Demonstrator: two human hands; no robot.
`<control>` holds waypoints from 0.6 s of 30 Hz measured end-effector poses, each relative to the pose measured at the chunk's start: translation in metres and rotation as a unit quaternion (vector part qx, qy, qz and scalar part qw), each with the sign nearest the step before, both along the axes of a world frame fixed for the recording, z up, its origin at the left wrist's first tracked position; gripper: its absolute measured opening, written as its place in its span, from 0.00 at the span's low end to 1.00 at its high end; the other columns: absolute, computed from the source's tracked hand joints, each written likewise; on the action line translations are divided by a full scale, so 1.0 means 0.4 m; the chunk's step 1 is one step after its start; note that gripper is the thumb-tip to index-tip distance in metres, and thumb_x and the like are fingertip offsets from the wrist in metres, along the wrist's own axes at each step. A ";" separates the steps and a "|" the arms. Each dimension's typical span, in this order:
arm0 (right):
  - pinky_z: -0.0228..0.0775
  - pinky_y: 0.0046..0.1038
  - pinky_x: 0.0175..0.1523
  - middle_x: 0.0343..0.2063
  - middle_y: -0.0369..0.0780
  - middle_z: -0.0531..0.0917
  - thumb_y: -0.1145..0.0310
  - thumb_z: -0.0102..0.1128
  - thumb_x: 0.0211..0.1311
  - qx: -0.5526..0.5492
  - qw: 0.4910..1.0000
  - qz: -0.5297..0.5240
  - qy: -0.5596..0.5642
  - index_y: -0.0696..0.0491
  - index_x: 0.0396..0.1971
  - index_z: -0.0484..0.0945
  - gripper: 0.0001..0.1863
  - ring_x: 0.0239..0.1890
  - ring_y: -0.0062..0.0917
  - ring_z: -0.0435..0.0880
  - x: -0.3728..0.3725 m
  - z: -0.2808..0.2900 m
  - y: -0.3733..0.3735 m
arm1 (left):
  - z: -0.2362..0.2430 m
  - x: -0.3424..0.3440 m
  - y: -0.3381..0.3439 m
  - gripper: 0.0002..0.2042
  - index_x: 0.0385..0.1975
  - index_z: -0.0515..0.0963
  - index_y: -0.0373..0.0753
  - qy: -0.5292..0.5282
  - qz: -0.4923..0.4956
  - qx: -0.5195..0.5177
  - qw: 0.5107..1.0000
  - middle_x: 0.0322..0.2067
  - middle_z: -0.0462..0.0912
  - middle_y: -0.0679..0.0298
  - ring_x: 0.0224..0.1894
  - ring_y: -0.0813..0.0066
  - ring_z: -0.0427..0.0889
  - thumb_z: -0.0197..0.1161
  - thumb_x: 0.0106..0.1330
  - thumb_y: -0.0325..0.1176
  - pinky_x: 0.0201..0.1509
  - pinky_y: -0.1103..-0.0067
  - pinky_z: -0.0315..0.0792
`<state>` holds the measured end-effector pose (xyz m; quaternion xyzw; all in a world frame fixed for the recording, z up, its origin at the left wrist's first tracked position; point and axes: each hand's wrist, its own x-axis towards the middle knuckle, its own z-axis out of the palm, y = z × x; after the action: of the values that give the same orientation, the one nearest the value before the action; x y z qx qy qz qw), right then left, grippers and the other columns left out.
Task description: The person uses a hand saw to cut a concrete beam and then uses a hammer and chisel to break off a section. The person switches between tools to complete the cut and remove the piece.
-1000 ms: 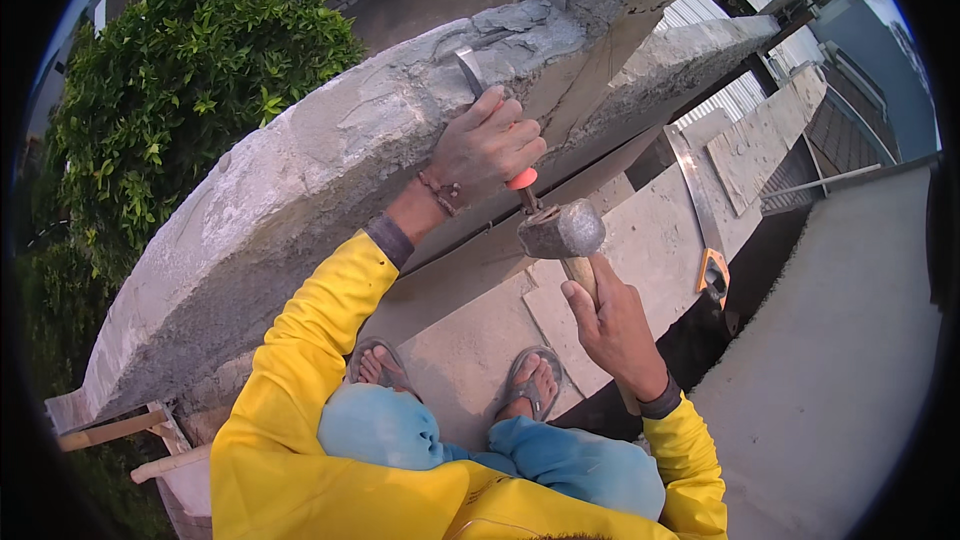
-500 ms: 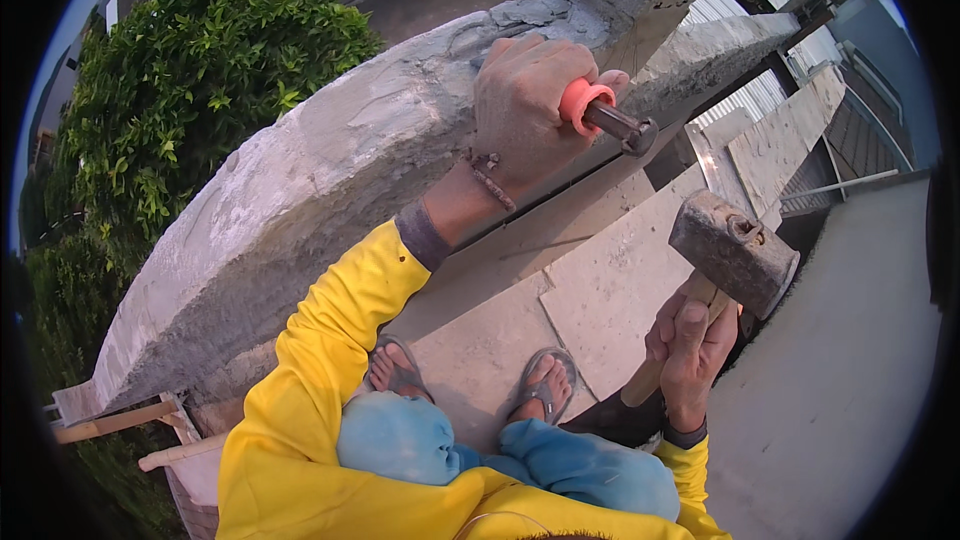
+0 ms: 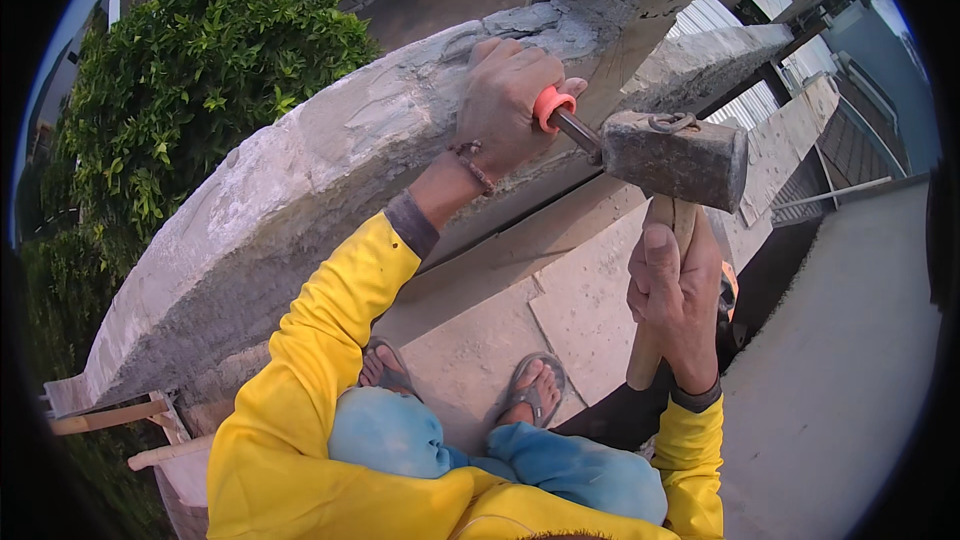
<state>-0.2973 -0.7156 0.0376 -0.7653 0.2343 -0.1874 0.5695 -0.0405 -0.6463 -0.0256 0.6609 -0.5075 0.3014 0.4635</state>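
Note:
My left hand (image 3: pixel 510 105) is wrapped round a chisel (image 3: pixel 577 132) with an orange hand guard, held against the upper side of a curved concrete beam (image 3: pixel 290 180). The working tip is hidden behind the hand and cannot be seen. In my right hand (image 3: pixel 680 295) is a club hammer (image 3: pixel 678 160), gripped by its wooden handle below the worn steel head. One face of that head meets the struck end of the chisel, or lies right against it.
A rough concrete post (image 3: pixel 640 0) rises from the beam. My sandalled feet stand on boards (image 3: pixel 470 340) with a dark gap to their right. Beyond that gap is a smooth grey surface (image 3: pixel 840 360). A leafy tree (image 3: pixel 210 90) grows past the beam's left side.
The hammer has swung up and to the left, from apart from the chisel to its end. My left hand and the chisel have shifted slightly left in view.

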 end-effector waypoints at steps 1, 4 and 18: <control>0.62 0.17 0.24 0.23 0.29 0.71 0.47 0.56 0.81 0.046 0.999 0.013 -0.007 0.57 0.57 0.70 0.26 0.19 0.10 0.67 -0.005 -0.007 -0.002 | 0.003 0.000 0.000 0.14 0.23 0.76 0.43 -0.029 -0.009 -0.018 0.999 0.22 0.76 0.64 0.29 0.60 0.75 0.78 0.61 0.36 0.43 0.68 0.67; 0.65 0.19 0.28 0.25 0.30 0.74 0.51 0.58 0.81 0.121 0.993 0.001 -0.009 0.60 0.63 0.70 0.27 0.22 0.12 0.71 -0.022 -0.041 -0.004 | 0.012 -0.012 0.004 0.14 0.23 0.76 0.42 0.004 0.025 0.036 0.999 0.22 0.76 0.64 0.31 0.59 0.75 0.77 0.62 0.37 0.46 0.67 0.68; 0.66 0.23 0.28 0.26 0.34 0.77 0.54 0.57 0.82 0.014 0.974 0.016 -0.227 0.63 0.52 0.75 0.23 0.24 0.14 0.73 -0.058 -0.036 0.017 | 0.014 -0.023 0.020 0.13 0.23 0.73 0.41 -0.030 -0.075 0.107 0.991 0.24 0.77 0.62 0.30 0.59 0.80 0.72 0.63 0.34 0.38 0.66 0.72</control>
<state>-0.3205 -0.7088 0.0231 -0.6983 0.0898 -0.3437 0.6214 -0.0498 -0.6382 -0.0199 0.6572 -0.5990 0.2293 0.3958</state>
